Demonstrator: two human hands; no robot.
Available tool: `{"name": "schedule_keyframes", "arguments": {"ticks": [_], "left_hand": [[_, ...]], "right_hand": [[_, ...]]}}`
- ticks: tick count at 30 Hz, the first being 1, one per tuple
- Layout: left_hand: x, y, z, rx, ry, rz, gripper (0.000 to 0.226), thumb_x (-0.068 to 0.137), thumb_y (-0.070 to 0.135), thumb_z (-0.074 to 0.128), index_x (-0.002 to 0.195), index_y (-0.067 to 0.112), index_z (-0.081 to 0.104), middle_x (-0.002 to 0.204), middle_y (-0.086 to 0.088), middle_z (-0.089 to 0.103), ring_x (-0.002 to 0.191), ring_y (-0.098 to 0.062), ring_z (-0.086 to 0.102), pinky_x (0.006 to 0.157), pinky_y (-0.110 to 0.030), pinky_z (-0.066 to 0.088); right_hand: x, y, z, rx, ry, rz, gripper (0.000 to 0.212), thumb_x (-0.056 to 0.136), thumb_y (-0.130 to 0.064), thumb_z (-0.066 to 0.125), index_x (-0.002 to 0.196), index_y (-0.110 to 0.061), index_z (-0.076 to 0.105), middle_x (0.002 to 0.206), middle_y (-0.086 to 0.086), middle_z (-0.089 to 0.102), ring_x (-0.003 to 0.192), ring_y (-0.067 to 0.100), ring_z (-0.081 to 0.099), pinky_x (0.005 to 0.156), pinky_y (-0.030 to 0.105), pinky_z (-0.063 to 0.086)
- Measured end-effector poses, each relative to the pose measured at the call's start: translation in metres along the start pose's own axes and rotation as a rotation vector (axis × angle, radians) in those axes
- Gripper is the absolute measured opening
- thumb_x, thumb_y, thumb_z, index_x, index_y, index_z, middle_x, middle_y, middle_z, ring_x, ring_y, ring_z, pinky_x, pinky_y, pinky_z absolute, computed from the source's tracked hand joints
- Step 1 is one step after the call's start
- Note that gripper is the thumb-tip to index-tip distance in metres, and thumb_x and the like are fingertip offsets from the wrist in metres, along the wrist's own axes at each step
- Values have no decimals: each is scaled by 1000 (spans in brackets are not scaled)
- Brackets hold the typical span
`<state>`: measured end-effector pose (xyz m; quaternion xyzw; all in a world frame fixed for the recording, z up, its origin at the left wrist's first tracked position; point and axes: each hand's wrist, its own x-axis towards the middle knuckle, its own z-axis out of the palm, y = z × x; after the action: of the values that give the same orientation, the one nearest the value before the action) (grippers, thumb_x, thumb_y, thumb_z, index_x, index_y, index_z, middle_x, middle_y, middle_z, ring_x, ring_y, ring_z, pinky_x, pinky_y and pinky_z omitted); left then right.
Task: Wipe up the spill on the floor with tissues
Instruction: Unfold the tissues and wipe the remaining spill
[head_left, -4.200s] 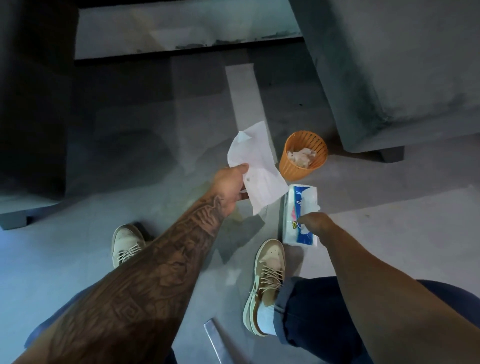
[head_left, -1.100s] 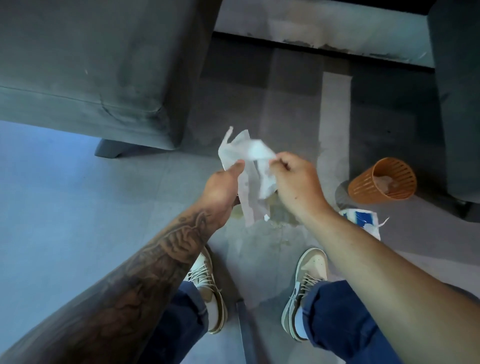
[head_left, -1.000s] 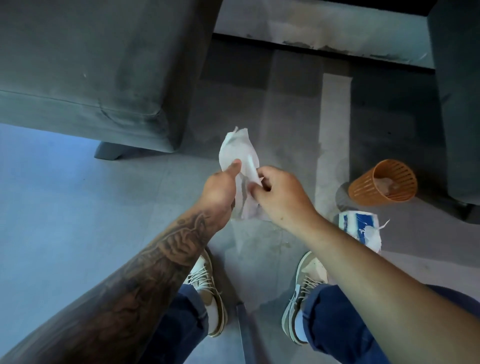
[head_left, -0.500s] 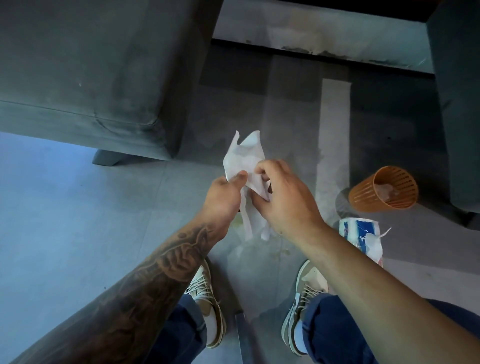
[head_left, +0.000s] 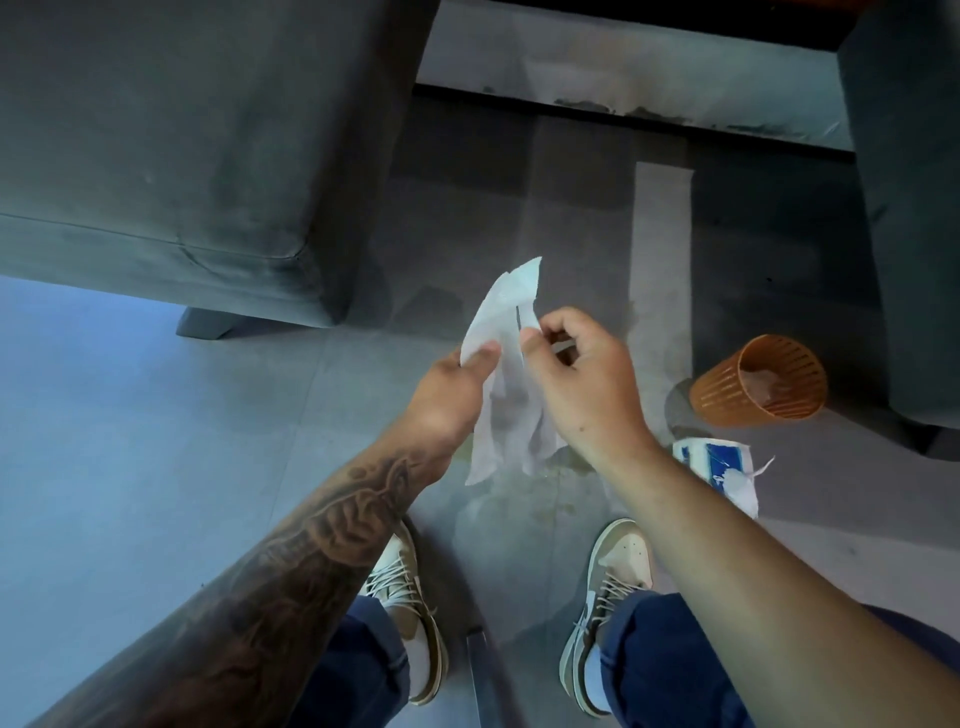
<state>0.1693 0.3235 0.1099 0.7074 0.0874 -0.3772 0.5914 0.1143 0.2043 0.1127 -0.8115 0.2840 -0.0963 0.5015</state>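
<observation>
Grey floor tiles (head_left: 156, 441) fill most of my feed, with a grey sofa (head_left: 182, 145) on its stubby leg at the upper left and a second upholstered seat (head_left: 914, 208) along the right edge. I have both hands raised over the floor, sharing one white tissue (head_left: 498, 312). The left hand (head_left: 447, 400) pinches its left edge under the thumb, fingers curled beneath. The right hand (head_left: 582, 384) nips the right edge between thumb and forefinger, with the other fingers loosely bent. From where I sit, the tissue's top corner stands up above both hands, and its crumpled lower half dangles between the wrists. Directly below it I can make out the spill (head_left: 550, 483), a yellowish wet patch on the floor just ahead of the two shoes (head_left: 613, 571). Off to the right lies a blue-and-white tissue pack (head_left: 717, 462) with a sheet poking out. Just beyond it is an orange basket (head_left: 727, 400) holding wadded paper.
</observation>
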Motion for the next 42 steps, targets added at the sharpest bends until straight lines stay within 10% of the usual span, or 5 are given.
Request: {"name": "schedule_keyframes", "arguments": {"ticks": [11, 22, 32, 36, 42], "left_hand": [[3, -9, -5, -498, -220, -213, 68, 102, 58, 26, 125, 6, 62, 119, -18, 70, 110, -30, 67, 101, -43, 49], [5, -15, 9, -201, -215, -37, 65, 88, 69, 46, 104, 13, 75, 104, -10, 74, 106, -28, 69, 102, -43, 50], [17, 1, -25, -442, -215, -96, 34, 94, 9, 54, 124, -6, 58, 121, -17, 69, 108, -34, 68, 94, -47, 55], [16, 9, -30, -328, -271, -185, 35, 92, 12, 57, 124, 0, 63, 115, -15, 71, 101, -32, 71, 82, -42, 60], [37, -36, -31, -124, -153, -290, 31, 93, 10, 58, 122, 1, 63, 119, -15, 70, 97, -31, 71, 82, -41, 60]], "right_hand": [[-15, 1, 15, 10, -144, -47, 24, 92, -29, 62, 72, -18, 54, 63, -2, 60, 63, 17, 61, 62, 35, 52], [-10, 0, 12, 251, -144, 79, 20, 96, -12, 55, 78, -12, 65, 61, -6, 63, 59, 12, 61, 62, 28, 51], [21, 12, -21, 243, -30, 108, 17, 96, -21, 60, 113, -18, 62, 97, -3, 72, 78, 3, 66, 73, 21, 51], [33, 44, -30, 374, -245, 439, 50, 87, -60, 62, 127, -32, 57, 120, -11, 68, 112, 11, 63, 103, 37, 46], [13, 102, -17, 781, -466, 755, 26, 92, -27, 63, 114, -12, 67, 107, 9, 74, 93, 24, 72, 82, 34, 59]]}}
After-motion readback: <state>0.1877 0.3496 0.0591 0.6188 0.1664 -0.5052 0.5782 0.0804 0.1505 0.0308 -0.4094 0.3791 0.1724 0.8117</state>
